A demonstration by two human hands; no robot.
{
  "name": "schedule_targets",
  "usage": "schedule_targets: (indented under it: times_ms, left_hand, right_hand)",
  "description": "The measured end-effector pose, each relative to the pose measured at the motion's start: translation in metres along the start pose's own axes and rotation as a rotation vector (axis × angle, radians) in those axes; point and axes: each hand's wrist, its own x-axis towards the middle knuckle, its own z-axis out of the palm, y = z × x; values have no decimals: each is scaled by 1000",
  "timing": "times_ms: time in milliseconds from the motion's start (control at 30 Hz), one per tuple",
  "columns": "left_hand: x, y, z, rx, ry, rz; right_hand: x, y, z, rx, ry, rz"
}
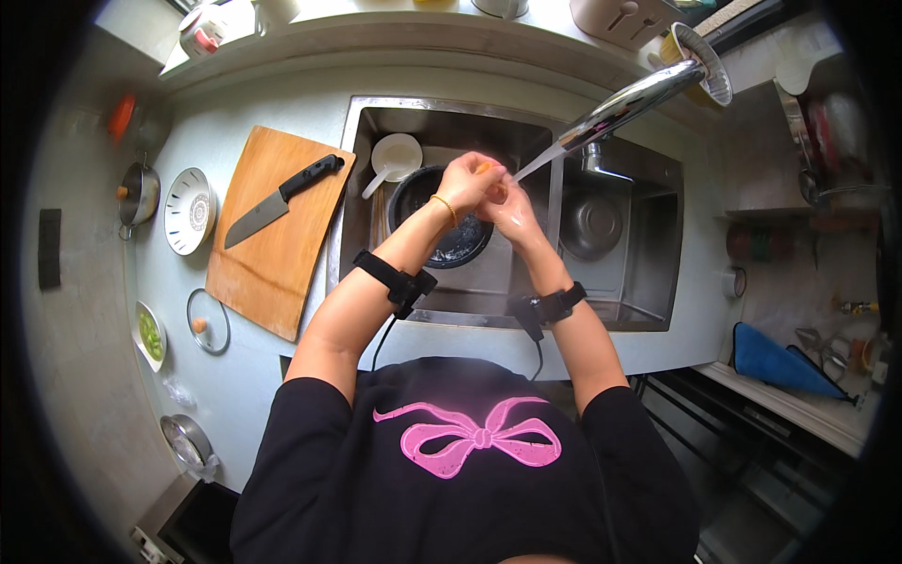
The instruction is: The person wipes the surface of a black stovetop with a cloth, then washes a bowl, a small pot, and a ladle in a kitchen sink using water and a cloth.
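Both hands meet over the left basin of a steel sink [451, 319]. My left hand [468, 185] has its fingers closed around a small orange piece [483, 168], too covered to name exactly. My right hand [511, 210] is wet and touches the left one; whether it grips the piece too is hidden. Water runs from a chrome faucet [627, 102] onto the fingers. Beneath the hands sits a dark round pot [458, 247] with wet bits in it. A white ladle-like bowl with a handle [397, 156] lies at the basin's upper left.
Left of the sink, a kitchen knife [257, 220] rests on a wooden cutting board [275, 275]. Farther left are a patterned bowl [189, 211], a glass lid [208, 321] and a dish of green pieces [150, 335]. A metal bowl [592, 225] sits in the right basin.
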Motion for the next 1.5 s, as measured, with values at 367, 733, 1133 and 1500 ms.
schedule_targets:
  times_ms: [367, 733, 1133, 1500]
  left_hand:
    - [5, 14, -43, 335, 41, 102]
    - [2, -11, 3, 836, 166, 389]
    - [-29, -28, 49, 666, 405, 492]
    - [23, -21, -1, 791, 554, 328]
  right_hand:
    - [8, -7, -22, 603, 55, 123]
    - [2, -8, -28, 664, 104, 143]
    - [22, 55, -23, 844, -126, 358]
    - [9, 30, -23, 827, 108, 516]
